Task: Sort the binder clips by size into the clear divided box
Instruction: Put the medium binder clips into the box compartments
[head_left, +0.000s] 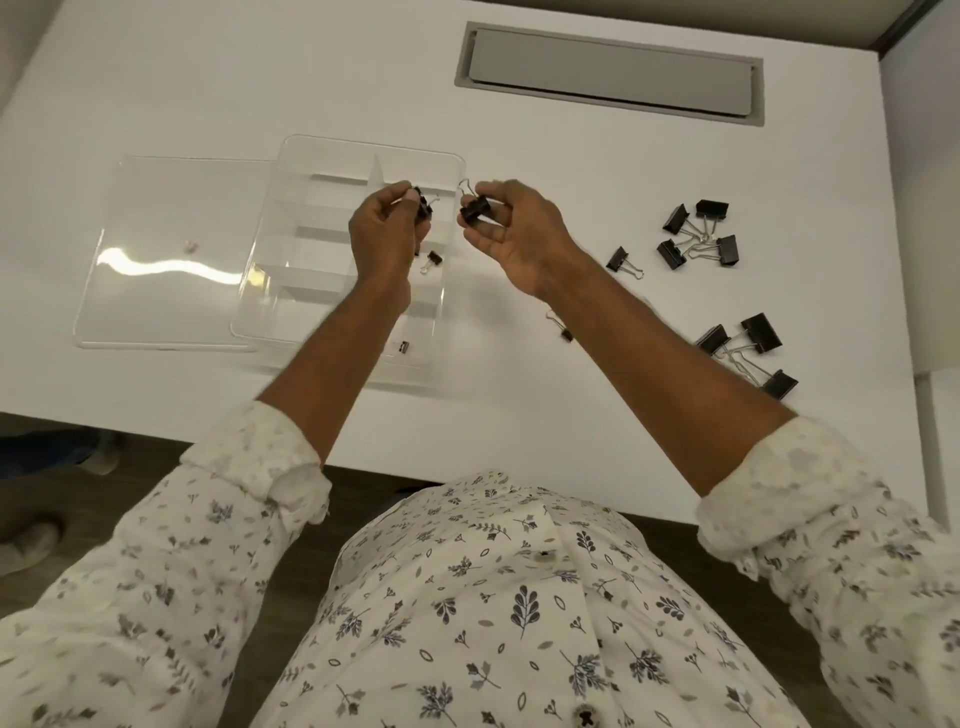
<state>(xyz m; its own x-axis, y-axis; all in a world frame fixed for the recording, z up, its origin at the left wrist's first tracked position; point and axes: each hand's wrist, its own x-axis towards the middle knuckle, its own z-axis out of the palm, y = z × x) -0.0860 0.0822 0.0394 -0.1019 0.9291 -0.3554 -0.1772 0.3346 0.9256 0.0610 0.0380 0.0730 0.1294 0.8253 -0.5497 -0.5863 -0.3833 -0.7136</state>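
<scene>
Each of the two hands pinches one black metal binder clip above the clear plastic divided box (291, 156): the left hand (382, 239) holds a smaller clip (424, 207), the right hand (524, 234) a larger clip (476, 209). Two small clips lie inside the box. On the white bench (208, 78) to the right sit nine more clips: four clustered (698, 234), three grouped (748, 353), two alone. The box's clear flat lid (166, 249) lies just left. Bare bench surrounds everything.
</scene>
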